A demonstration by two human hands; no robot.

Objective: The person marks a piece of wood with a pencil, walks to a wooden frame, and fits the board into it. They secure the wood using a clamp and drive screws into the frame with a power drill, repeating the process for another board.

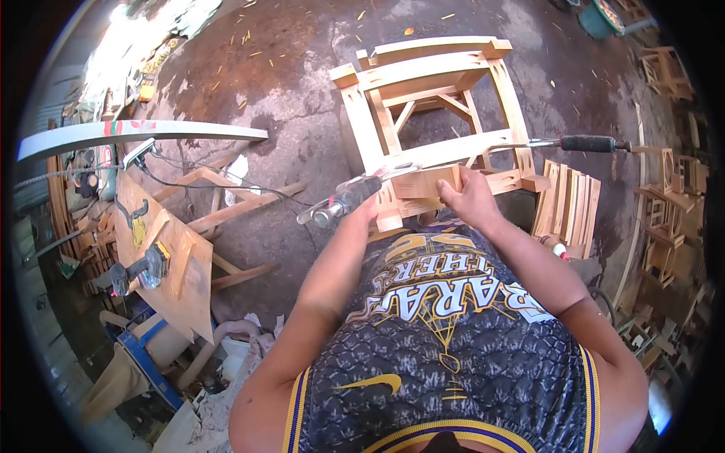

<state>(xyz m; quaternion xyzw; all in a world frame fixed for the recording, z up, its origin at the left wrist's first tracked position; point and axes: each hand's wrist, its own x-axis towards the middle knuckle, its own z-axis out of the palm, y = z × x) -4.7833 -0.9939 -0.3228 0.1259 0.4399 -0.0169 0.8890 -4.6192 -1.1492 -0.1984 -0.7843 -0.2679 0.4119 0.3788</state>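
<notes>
A light wooden chair frame lies before me on the floor. My right hand is closed on a short, flat wooden block, its thumb pressed on the near face. The block sits against the near side of the frame. My left hand is at the frame's near left corner, beside a clamp with a dark handle; its fingers are hidden behind the wood and clamp. On the right, a second clamp handle in black sticks out from the frame on a metal bar.
Several cut wooden pieces stand stacked at right. To my left, a cordless drill lies on a plywood board, near a wooden trestle and a long pale beam. A green bucket stands at far right.
</notes>
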